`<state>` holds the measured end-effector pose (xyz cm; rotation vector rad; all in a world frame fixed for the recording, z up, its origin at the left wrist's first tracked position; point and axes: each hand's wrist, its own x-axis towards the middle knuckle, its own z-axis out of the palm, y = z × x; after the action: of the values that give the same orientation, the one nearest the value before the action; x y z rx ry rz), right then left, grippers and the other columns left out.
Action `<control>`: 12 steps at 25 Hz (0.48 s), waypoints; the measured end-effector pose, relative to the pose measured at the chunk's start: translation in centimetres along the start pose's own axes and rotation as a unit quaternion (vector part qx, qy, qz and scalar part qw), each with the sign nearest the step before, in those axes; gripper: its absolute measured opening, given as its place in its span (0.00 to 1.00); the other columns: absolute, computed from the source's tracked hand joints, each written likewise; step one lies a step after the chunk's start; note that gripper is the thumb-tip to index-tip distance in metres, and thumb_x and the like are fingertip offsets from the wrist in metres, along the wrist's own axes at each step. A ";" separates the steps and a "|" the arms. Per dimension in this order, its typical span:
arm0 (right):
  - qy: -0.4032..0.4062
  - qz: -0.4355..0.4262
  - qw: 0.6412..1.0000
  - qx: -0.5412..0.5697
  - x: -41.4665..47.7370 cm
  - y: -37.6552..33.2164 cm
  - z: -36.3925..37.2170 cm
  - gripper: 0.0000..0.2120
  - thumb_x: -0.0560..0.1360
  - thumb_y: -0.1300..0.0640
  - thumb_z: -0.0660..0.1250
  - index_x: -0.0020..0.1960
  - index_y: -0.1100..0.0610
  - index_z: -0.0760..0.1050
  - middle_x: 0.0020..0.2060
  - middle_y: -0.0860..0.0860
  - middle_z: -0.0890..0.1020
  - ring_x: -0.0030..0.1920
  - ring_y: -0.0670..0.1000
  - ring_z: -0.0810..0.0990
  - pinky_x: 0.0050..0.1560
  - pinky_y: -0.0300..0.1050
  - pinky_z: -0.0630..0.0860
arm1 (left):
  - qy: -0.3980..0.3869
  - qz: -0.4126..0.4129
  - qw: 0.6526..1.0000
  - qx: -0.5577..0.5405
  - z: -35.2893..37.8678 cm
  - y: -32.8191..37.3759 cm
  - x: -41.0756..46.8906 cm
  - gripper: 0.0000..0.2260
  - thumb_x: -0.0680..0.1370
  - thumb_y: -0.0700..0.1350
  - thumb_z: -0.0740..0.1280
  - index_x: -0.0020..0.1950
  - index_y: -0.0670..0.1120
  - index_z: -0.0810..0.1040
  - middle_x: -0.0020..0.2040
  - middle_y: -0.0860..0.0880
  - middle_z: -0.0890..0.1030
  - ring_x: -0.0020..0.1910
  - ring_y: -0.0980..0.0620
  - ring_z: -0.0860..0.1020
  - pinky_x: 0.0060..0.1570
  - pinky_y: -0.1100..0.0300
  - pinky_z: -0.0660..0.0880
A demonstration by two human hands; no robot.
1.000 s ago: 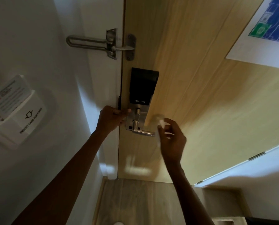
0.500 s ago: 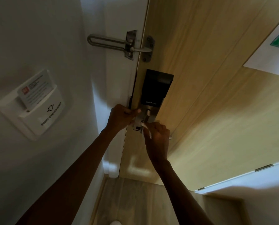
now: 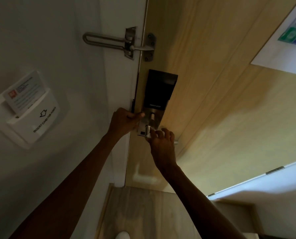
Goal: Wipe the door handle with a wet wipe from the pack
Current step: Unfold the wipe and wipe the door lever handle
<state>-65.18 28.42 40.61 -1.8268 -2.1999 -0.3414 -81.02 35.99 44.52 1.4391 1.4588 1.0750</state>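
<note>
Nearest you, pale wood-grain floor [image 3: 143, 209] runs up to the foot of the door, with both your bare forearms reaching over it. Your right hand [image 3: 162, 144] lies over the door handle [image 3: 148, 131], its grip curled loosely around the lever with the fingers partly spread; a scrap of white wet wipe [image 3: 148, 136] shows at the fingertips against the lever's near end. Only the handle's rounded silver hub and its far tip past your knuckles are visible; the metal looks brushed and dull in the low light. Your left hand [image 3: 125, 120] rests on the door's edge beside the lock plate, grip closed on that edge, thumb on the plate. Above sits the black smart lock [image 3: 158, 90], then a steel swing-bar guard [image 3: 119, 43] bridging frame and door. The door [image 3: 212, 100] is light wood veneer with a posted notice [image 3: 288, 40] at upper right. On the white wall [image 3: 40, 31] at left, a card holder [image 3: 30, 114] carries a key card.
</note>
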 end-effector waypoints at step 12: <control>-0.060 -0.074 0.994 0.045 -2.8 12.1 -2.7 0.05 0.75 0.56 0.71 0.49 0.57 0.82 0.38 0.54 0.83 0.40 0.55 0.81 0.42 0.45 0.75 | 0.009 0.008 1.000 0.000 0.1 -0.3 -0.7 0.21 0.74 0.55 0.73 0.38 0.36 0.86 0.34 0.37 0.86 0.35 0.41 0.86 0.44 0.40 0.84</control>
<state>-52.67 27.06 42.34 -1.6831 -2.3964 -0.1618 -80.97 35.32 44.22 1.4474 1.4603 1.1007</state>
